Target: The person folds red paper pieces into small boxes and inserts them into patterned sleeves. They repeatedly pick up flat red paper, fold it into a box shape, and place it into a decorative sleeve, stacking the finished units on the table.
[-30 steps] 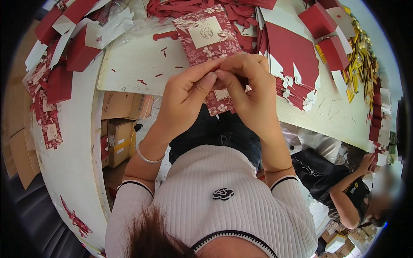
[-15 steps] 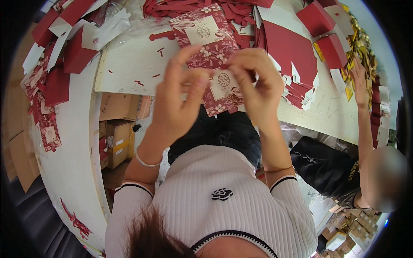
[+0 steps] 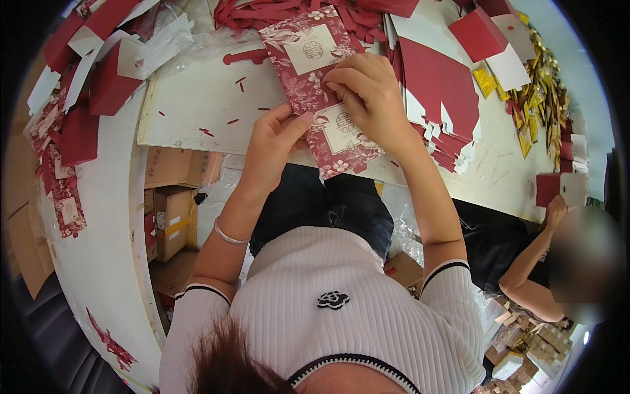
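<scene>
A long red floral-printed card sheet (image 3: 308, 85) with two cream panels lies slanted across the front edge of the white table. My left hand (image 3: 279, 134) grips its left edge around the middle, thumb on top. Bent over the sheet's right side, my right hand (image 3: 371, 92) has its fingertips pressed together at the printed surface between the two panels. Whether a small piece is pinched there is hidden by the fingers. Small dark-red scraps (image 3: 240, 84) are scattered on the table left of the sheet.
Red strips (image 3: 289, 20) are heaped at the back. Flat red cards (image 3: 436, 79) are stacked at right, with red boxes (image 3: 479, 33) and gold packets (image 3: 538, 92) beyond. More red boxes (image 3: 115, 75) stand at left. A co-worker's arm (image 3: 531, 256) is at far right.
My hands were raised and blurred above the sheet; now both are down on it, the left gripping its edge. The co-worker's arm has drawn back from the gold packets, a red box near it.
</scene>
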The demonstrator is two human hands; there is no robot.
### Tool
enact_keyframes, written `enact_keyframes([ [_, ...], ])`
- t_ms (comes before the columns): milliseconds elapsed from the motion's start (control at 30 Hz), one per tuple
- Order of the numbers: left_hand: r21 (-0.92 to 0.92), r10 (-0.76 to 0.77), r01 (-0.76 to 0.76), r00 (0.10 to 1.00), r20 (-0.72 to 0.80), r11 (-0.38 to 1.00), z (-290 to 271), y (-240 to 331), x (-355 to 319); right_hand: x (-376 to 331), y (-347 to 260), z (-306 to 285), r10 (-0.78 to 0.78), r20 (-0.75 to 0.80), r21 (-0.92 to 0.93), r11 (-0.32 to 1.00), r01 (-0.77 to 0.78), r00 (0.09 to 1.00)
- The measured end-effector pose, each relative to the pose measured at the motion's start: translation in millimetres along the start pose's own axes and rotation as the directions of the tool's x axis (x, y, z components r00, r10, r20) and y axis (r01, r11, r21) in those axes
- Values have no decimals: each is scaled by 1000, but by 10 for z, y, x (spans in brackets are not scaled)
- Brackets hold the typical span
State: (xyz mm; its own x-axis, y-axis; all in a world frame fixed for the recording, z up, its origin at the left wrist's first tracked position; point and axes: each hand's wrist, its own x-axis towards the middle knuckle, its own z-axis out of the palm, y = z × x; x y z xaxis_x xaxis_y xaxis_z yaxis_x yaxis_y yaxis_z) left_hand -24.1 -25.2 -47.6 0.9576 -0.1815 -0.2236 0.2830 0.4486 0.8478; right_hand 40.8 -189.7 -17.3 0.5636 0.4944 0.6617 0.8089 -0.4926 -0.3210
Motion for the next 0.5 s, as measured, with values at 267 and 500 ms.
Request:
enact_keyframes([
  [267,14,107,-107,993,-40,994,-7,48,-94,-8,-22,19,-64,-5,79,995,64,998],
  [500,55,149,-148,989,-24,987,-10,114,-146,4,-47,52,-52,-45,144,988,58,998],
])
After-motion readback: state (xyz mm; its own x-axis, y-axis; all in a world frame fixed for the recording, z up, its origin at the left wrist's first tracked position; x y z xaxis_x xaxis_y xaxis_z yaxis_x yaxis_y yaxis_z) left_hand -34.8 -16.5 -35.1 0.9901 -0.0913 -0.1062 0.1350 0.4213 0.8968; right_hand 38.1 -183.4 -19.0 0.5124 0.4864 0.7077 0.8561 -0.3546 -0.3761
